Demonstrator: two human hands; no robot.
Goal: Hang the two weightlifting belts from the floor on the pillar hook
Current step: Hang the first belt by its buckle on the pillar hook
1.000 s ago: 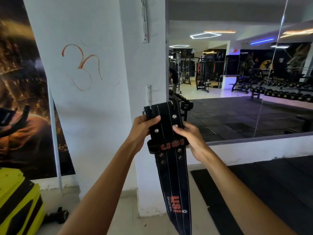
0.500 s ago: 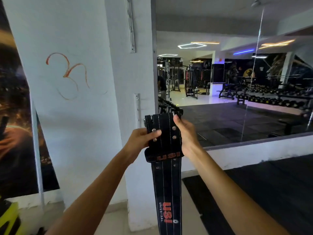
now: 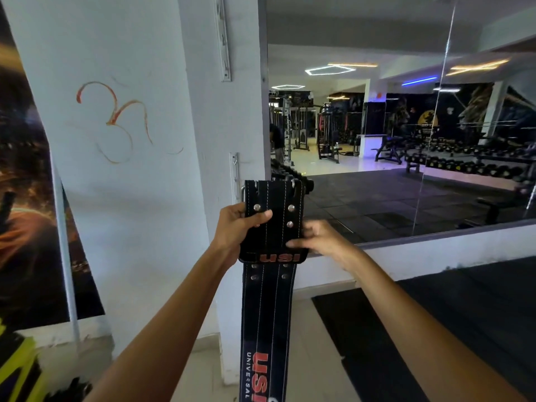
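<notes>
A black weightlifting belt (image 3: 269, 309) with red USI lettering hangs straight down in front of the white pillar (image 3: 214, 117). My left hand (image 3: 236, 227) grips its buckle end from the left, thumb across the rivets. My right hand (image 3: 322, 239) hovers at the belt's right edge with fingers apart, one fingertip touching the leather. A white hook bracket (image 3: 234, 172) is fixed to the pillar just above and left of the belt's top. The metal buckle peeks out at the belt's upper left, close to the bracket. A second belt is not visible.
A longer white hook strip (image 3: 223, 39) is mounted higher on the pillar. A large wall mirror (image 3: 406, 126) to the right reflects gym machines and dumbbell racks. A dark poster (image 3: 26, 198) covers the left wall. Black floor mats (image 3: 435, 329) lie lower right; a yellow-black object (image 3: 17, 369) sits lower left.
The belt's buckle end stays close beside the lower bracket. My right hand has let go of the belt's top edge and dropped to its right side with fingers spread.
</notes>
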